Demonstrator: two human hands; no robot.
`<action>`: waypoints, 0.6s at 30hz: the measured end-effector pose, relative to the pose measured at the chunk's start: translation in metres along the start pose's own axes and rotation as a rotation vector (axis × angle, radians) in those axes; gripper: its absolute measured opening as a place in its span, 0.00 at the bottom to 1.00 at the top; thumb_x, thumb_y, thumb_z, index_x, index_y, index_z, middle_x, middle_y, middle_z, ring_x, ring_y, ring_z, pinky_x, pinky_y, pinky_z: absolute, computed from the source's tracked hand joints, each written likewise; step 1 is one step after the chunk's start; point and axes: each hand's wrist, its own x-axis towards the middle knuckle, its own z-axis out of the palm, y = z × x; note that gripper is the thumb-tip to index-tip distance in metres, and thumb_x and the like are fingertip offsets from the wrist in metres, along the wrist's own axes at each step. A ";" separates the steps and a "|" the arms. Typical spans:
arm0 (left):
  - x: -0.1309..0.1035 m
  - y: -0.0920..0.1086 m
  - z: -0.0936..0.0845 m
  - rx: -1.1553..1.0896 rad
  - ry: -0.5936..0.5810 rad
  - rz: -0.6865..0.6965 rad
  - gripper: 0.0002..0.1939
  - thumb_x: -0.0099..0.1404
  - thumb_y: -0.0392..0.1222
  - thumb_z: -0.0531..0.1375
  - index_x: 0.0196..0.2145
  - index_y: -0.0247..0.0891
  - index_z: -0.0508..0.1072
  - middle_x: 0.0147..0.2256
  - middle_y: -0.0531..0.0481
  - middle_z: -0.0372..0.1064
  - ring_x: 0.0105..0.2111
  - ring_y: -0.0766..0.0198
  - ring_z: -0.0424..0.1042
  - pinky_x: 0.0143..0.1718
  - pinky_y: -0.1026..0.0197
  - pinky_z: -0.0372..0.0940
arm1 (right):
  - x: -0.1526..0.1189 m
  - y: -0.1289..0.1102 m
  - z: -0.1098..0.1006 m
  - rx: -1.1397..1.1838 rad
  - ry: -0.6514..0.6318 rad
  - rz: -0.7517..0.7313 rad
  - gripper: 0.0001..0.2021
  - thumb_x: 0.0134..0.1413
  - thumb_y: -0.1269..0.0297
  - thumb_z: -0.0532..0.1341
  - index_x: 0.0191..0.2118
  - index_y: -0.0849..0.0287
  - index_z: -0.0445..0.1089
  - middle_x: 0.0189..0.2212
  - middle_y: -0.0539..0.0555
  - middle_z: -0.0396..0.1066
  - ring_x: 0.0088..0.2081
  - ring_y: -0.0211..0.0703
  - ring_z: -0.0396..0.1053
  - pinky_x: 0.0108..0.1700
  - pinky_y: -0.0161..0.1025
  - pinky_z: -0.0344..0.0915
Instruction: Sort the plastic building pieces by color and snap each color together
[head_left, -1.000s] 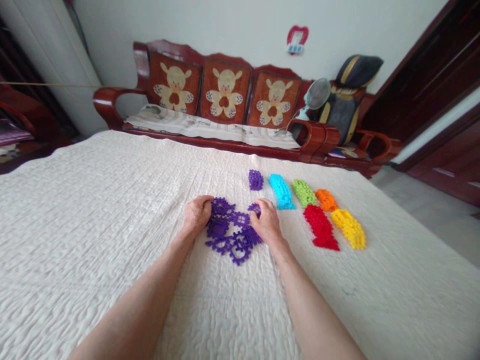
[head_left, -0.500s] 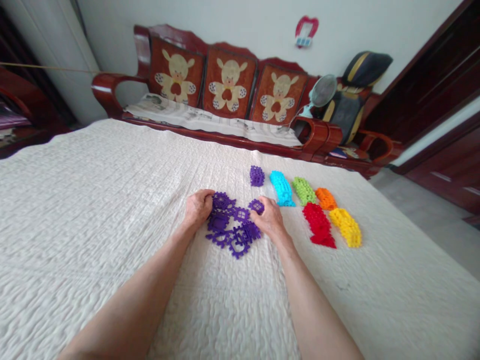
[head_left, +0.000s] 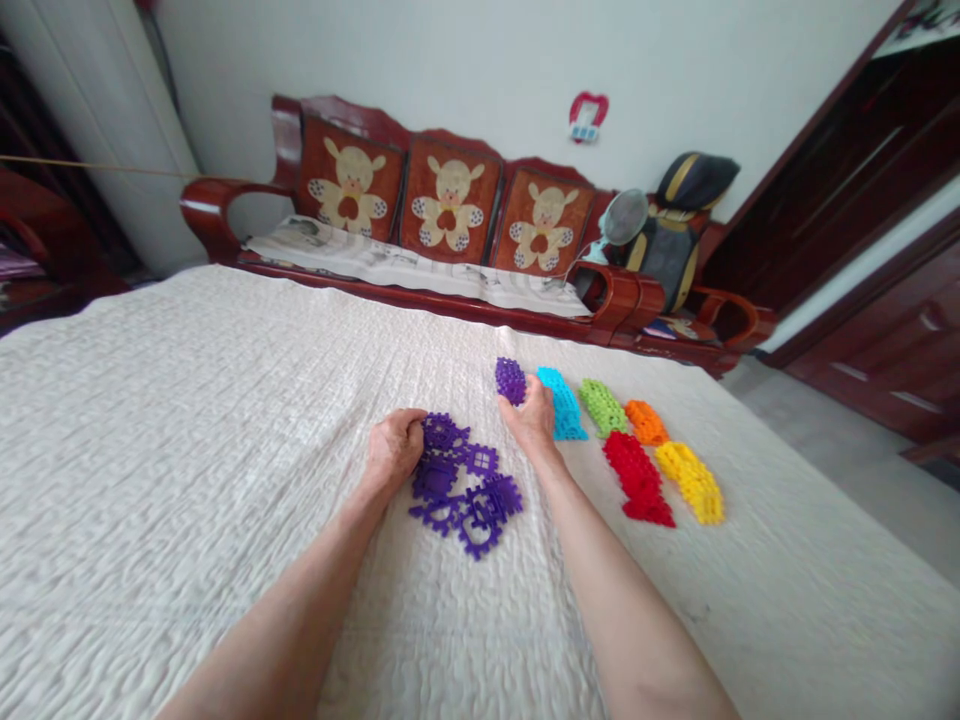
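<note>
My left hand [head_left: 396, 445] is closed at the far left edge of a loose pile of purple interlocking building tiles [head_left: 436, 480], its fingertips pinching the edge of one tile. The tiles have toothed rims, and some have window or round cut-outs. Farther off, my right hand [head_left: 534, 415] is closed at the near end of a small row of stacked purple tiles [head_left: 510, 380], thumb on the left and fingers on the right. The tile in its grip is mostly hidden by the hand. Just right of that hand lies a row of light blue tiles [head_left: 562, 402].
Rows of green [head_left: 602, 407], orange [head_left: 646, 422], red [head_left: 637, 480] and yellow tiles [head_left: 690, 482] lie to the right. They rest on a white quilted cover [head_left: 247, 430]. Beyond its far edge stands a wooden sofa [head_left: 217, 205] with bear cushions, and a small fan [head_left: 624, 218].
My right hand has carried a purple window tile from the pile away from me to the purple row. My left hand stays at the pile. The view has tilted up slightly.
</note>
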 end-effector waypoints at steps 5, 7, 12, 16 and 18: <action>0.000 -0.004 0.004 -0.015 0.026 0.034 0.16 0.63 0.34 0.52 0.40 0.38 0.79 0.41 0.49 0.78 0.42 0.61 0.76 0.49 0.61 0.68 | 0.003 0.007 0.019 0.014 0.082 -0.010 0.33 0.45 0.56 0.63 0.56 0.65 0.60 0.47 0.64 0.64 0.50 0.53 0.62 0.55 0.50 0.61; 0.000 -0.006 0.006 -0.010 0.034 0.040 0.16 0.63 0.33 0.52 0.40 0.38 0.79 0.40 0.49 0.78 0.42 0.61 0.76 0.48 0.61 0.68 | 0.004 0.010 0.023 0.022 0.085 -0.007 0.33 0.46 0.56 0.63 0.57 0.64 0.59 0.47 0.63 0.63 0.49 0.53 0.62 0.55 0.50 0.61; 0.000 -0.007 0.007 -0.002 0.027 0.047 0.16 0.63 0.33 0.52 0.40 0.38 0.79 0.40 0.48 0.78 0.42 0.61 0.76 0.48 0.60 0.68 | 0.009 0.010 0.026 -0.005 0.071 0.024 0.32 0.45 0.56 0.64 0.56 0.62 0.59 0.47 0.62 0.62 0.51 0.55 0.61 0.56 0.51 0.59; 0.001 -0.008 0.008 -0.014 0.035 0.060 0.16 0.63 0.33 0.52 0.40 0.38 0.79 0.40 0.49 0.78 0.41 0.61 0.76 0.47 0.61 0.68 | 0.012 0.006 0.024 -0.046 0.051 0.054 0.35 0.43 0.54 0.65 0.57 0.61 0.57 0.49 0.63 0.61 0.54 0.57 0.59 0.56 0.52 0.57; 0.001 -0.009 0.009 -0.020 0.038 0.065 0.16 0.63 0.33 0.52 0.40 0.38 0.79 0.40 0.49 0.78 0.41 0.62 0.76 0.47 0.61 0.68 | 0.014 0.004 0.024 -0.079 0.016 0.065 0.37 0.42 0.53 0.66 0.58 0.62 0.56 0.50 0.64 0.60 0.55 0.59 0.58 0.57 0.53 0.56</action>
